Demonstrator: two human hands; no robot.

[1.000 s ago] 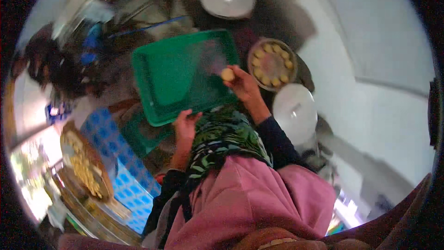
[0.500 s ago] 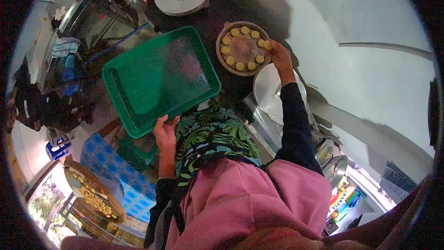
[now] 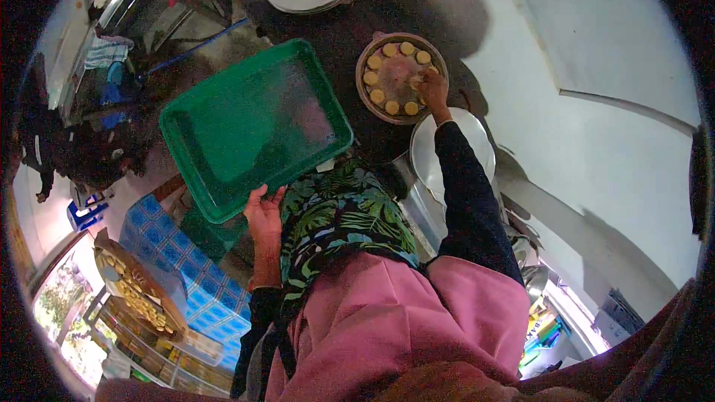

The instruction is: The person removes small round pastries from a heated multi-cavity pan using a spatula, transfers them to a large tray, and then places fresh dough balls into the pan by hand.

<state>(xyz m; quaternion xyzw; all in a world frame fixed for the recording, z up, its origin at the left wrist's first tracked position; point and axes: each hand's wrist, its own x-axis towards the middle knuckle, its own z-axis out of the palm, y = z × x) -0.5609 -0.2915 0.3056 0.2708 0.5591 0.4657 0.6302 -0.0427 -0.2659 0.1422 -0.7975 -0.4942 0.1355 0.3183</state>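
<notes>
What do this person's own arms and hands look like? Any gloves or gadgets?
These are human arms. No gloves or cables show on the left hand or right hand. The right sleeve is long, plain-looking and nearly black; the left sleeve is similarly dark, but leaves more forearm bare.

Right fingers [image 3: 423, 83], earlier at the right rim, now farther inside the round pan [image 3: 395, 71]
</notes>
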